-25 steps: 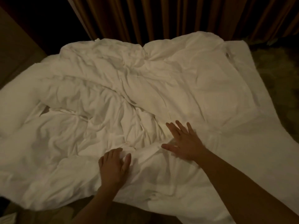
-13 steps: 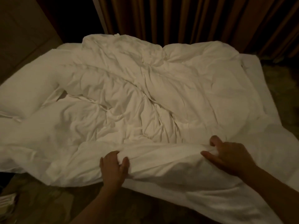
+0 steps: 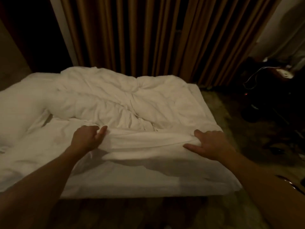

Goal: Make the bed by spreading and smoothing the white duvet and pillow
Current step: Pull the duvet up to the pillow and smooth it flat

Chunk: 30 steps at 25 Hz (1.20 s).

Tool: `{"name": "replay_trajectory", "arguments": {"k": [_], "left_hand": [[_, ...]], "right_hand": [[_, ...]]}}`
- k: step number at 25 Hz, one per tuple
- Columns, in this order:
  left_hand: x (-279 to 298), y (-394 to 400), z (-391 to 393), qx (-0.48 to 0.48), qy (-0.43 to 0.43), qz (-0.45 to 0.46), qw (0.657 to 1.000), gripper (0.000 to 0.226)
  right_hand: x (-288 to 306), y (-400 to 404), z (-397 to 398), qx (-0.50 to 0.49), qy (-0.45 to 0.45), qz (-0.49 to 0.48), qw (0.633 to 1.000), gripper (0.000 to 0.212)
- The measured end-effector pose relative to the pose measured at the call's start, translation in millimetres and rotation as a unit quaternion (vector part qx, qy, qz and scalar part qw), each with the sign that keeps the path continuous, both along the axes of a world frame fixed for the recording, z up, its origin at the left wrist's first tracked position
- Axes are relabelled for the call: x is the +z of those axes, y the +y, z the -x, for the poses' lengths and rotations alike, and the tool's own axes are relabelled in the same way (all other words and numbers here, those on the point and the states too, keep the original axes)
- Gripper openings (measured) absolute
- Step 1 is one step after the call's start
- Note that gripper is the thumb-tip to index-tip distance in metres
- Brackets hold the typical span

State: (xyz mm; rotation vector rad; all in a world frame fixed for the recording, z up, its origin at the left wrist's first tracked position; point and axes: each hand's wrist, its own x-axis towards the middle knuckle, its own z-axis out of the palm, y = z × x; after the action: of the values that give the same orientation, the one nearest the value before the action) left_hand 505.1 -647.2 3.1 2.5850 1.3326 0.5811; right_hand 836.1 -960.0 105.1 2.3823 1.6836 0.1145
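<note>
White duvet (image 3: 115, 103) heaped and creased across the bed (image 3: 140, 187), bunched toward the far side by the curtains (image 3: 140, 35). Near edge gathered into 1 long raised fold between 2 hands. Left hand (image 3: 87, 138) clamped on the fold's left end, fingers curled into the fabric. Right hand (image 3: 211, 144) clamped on the right end, thumb below, fingers over the top. White pillow (image 3: 18, 103) at far left, partly under the duvet. Dark clutter with cables (image 3: 267, 76) on the floor at right.
</note>
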Motion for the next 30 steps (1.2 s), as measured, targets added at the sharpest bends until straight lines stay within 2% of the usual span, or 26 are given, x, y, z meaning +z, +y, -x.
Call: {"name": "replay_trajectory", "arguments": {"k": [4,8,14,17,21,24,30], "left_hand": [[65,-19,34,-0.063,0.006,-0.045,0.997,0.07],[90,-56,42,-0.118,0.012,-0.062,0.991,0.077],[136,-96,46,-0.112,0.012,-0.081,0.99,0.085],[131,-130,67,-0.094,0.03,-0.074,0.992,0.086],[105,-187,92,-0.067,0.097,-0.063,0.991,0.089],[102,-218,98,-0.036,0.098,-0.054,0.993,0.089],[109,-283,122,-0.033,0.079,-0.049,0.995,0.088]], "right_hand": [[44,-44,45,-0.007,-0.041,-0.08,0.996,0.124],[65,-98,62,-0.043,-0.044,-0.082,0.995,0.12],[92,-133,66,-0.037,-0.039,-0.134,0.989,0.127],[85,-149,63,-0.021,-0.036,-0.159,0.986,0.126],[57,-190,72,0.009,-0.012,-0.121,0.993,0.12],[41,-213,78,0.0,0.007,-0.112,0.994,0.119],[38,-265,93,0.007,0.025,-0.125,0.992,0.117]]}}
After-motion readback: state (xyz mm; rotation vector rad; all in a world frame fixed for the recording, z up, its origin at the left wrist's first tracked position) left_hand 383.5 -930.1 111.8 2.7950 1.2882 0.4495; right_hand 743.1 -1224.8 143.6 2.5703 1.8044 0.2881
